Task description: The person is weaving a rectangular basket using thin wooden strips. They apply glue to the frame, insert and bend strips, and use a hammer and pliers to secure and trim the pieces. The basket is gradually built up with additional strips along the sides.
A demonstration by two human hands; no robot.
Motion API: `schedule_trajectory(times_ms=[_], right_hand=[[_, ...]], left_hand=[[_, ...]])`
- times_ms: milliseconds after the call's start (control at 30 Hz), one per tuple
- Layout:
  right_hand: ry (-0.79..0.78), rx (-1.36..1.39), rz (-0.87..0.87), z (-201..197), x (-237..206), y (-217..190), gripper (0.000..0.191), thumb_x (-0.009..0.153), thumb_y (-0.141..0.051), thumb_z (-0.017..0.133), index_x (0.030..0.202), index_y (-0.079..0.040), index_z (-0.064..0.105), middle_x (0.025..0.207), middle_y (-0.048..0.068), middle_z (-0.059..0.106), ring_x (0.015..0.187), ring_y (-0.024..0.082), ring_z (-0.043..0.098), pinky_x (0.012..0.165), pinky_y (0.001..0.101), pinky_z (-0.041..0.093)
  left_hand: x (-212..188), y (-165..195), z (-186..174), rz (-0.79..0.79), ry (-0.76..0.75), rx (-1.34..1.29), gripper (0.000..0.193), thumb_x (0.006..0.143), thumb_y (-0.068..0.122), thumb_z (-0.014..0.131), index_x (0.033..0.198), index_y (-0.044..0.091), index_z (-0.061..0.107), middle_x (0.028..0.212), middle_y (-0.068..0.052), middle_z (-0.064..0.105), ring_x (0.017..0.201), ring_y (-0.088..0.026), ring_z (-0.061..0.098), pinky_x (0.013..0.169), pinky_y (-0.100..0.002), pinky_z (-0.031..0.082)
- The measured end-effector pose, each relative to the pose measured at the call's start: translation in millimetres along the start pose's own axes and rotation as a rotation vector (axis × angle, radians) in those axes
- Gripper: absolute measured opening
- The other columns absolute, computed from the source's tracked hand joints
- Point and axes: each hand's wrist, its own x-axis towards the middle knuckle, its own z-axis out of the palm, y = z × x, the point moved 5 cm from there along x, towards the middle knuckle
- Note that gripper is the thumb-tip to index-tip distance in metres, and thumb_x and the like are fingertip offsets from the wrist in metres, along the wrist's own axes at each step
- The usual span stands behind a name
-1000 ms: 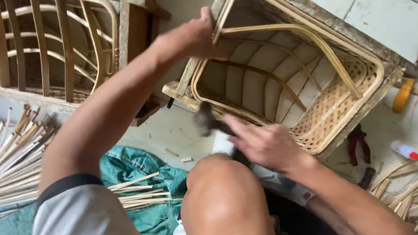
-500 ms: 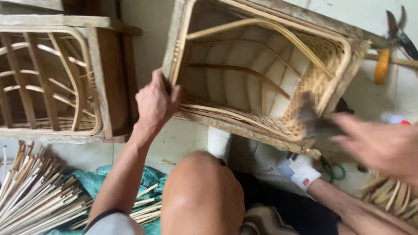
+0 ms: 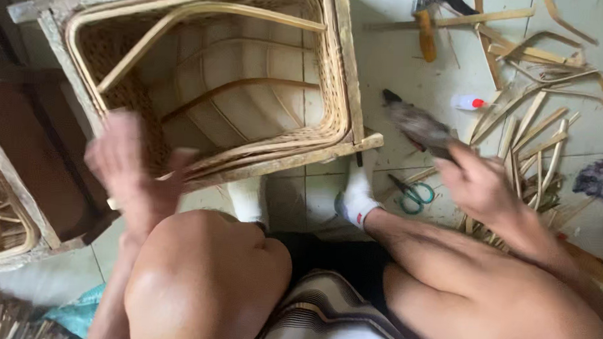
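My right fingers point(image 3: 454, 162) are clenched on a dark, blurred hammer point(image 3: 417, 126), which has swung out from the basket point(image 3: 210, 84) to hover over the tiled floor point(image 3: 401, 65); my left hand point(image 3: 132, 172) has let go of the frame point(image 3: 281, 163) and hangs loose and blurred beside it. So the striking seems paused. The basket, woven pale cane in a rough wooden frame, lies tipped just ahead of my socked feet, with split cane strips point(image 3: 527, 132) and green-handled scissors point(image 3: 414, 193) near.

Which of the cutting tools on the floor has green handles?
The small scissors on the tiles by the white-socked foot, below the right hand. The other tool, at the top edge, has an orange handle.
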Motion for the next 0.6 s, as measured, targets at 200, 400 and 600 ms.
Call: schedule_trajectory(times_ms=[200,400,600], right_hand=[[-0.029,0.145,-0.083,45.9,79.4,-45.7,0.026,0.106,-0.014,0.061,0.126,0.004,0.063,0.072,0.015,0.064,0.059,0.022,0.066,0.052,0.0380,0.050],[-0.111,0.249,0.160,50.4,117.4,-39.6,0.019,0.111,-0.016,0.056,0.118,0.001,0.062,0.064,0.012,0.063,0.054,0.020,0.063,0.050,0.0366,0.048],[-0.074,0.251,0.020,44.2,140.1,-40.0,0.024,0.111,-0.016,0.053,0.128,0.000,0.061,0.067,0.010,0.064,0.055,0.017,0.064,0.046,0.0320,0.048]], left_hand=[[14.4,72.4,69.5,0.494,-0.435,0.016,0.075,0.078,0.030,0.079,0.142,0.001,0.052,0.115,-0.013,0.064,0.107,-0.029,0.063,0.095,-0.043,0.050],[14.6,75.9,65.3,0.444,-0.460,-0.164,0.063,0.081,0.035,0.081,0.129,0.001,0.058,0.092,-0.010,0.064,0.088,-0.027,0.066,0.080,-0.037,0.054],[20.8,82.3,65.1,0.461,-0.435,-0.219,0.060,0.078,0.031,0.081,0.126,0.003,0.059,0.098,-0.009,0.067,0.088,-0.027,0.067,0.081,-0.037,0.055]])
